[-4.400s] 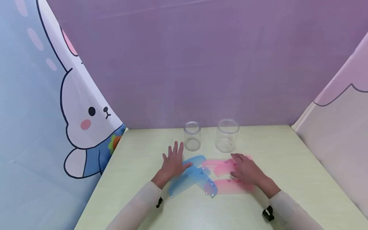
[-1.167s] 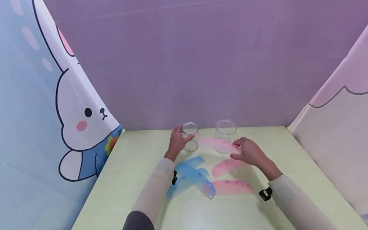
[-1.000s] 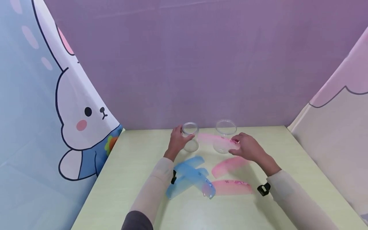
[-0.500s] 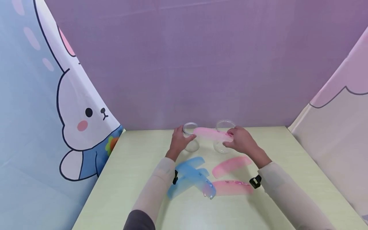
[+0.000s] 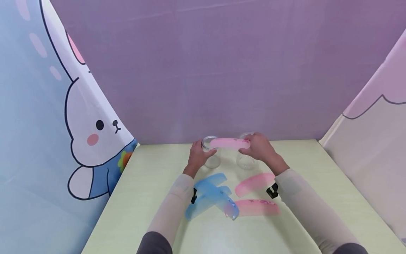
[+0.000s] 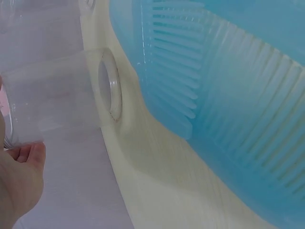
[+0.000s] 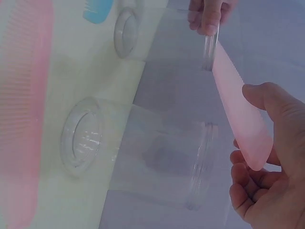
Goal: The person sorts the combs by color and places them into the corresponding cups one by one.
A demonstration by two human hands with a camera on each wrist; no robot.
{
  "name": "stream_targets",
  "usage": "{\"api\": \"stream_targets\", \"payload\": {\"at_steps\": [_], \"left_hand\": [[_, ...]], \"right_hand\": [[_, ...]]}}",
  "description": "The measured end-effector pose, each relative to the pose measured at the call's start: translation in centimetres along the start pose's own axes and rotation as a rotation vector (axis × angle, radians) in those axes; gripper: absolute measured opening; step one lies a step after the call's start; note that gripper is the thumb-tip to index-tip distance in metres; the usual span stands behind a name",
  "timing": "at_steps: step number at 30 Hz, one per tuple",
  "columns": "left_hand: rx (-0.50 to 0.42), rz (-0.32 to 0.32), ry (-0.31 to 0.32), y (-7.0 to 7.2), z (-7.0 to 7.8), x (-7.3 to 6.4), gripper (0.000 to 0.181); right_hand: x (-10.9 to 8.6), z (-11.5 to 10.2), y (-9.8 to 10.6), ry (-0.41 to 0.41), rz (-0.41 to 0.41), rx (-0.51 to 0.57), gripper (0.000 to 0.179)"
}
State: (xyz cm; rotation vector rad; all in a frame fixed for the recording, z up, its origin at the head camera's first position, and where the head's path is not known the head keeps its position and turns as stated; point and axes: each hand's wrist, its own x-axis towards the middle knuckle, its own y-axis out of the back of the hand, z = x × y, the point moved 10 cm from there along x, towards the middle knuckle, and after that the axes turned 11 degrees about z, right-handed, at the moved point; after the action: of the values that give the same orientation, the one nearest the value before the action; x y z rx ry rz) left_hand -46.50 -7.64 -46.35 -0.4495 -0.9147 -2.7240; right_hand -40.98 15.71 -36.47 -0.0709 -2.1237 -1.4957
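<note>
My left hand [image 5: 197,157] grips the rim of the smaller clear plastic jar [image 5: 213,161], which stands upright near the back of the table. In the right wrist view its fingers [image 7: 211,19] lie over the jar's edge. My right hand [image 5: 262,150] pinches one end of a pink comb [image 5: 229,143] between thumb and fingers. The comb is held in the air, roughly level, its free end over the smaller jar's mouth. A larger clear jar [image 5: 245,163] stands upright to the right, partly behind my right hand.
Two pink combs lie on the table [image 5: 152,176]: an upper pink comb [image 5: 253,184] and a lower pink comb [image 5: 258,207]. Several overlapping blue combs [image 5: 212,194] lie to their left. A purple backdrop [image 5: 222,70] rises behind the table's back edge.
My right hand took a pink comb from the table, then raised it and moved it left to the smaller jar's mouth. My left hand went from above the blue combs to the smaller jar.
</note>
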Motion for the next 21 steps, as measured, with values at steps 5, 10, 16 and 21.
{"api": "stream_targets", "payload": {"at_steps": [5,10,16,21], "left_hand": [[0.001,0.004,-0.001,0.0,0.0,-0.1,0.081],[-0.008,0.009,-0.001,0.0,0.2,-0.2,0.080],[-0.004,0.000,0.009,-0.2,0.4,-0.3,0.079],[-0.005,0.017,-0.003,0.1,0.7,-0.4,0.080]], "right_hand": [[0.9,0.0,-0.1,-0.089,0.000,0.070,0.053],[1.5,0.1,0.1,-0.187,0.019,0.100,0.062],[2.1,-0.6,0.4,-0.194,0.111,0.121,0.066],[2.5,-1.4,0.7,-0.186,0.158,0.180,0.067]]}}
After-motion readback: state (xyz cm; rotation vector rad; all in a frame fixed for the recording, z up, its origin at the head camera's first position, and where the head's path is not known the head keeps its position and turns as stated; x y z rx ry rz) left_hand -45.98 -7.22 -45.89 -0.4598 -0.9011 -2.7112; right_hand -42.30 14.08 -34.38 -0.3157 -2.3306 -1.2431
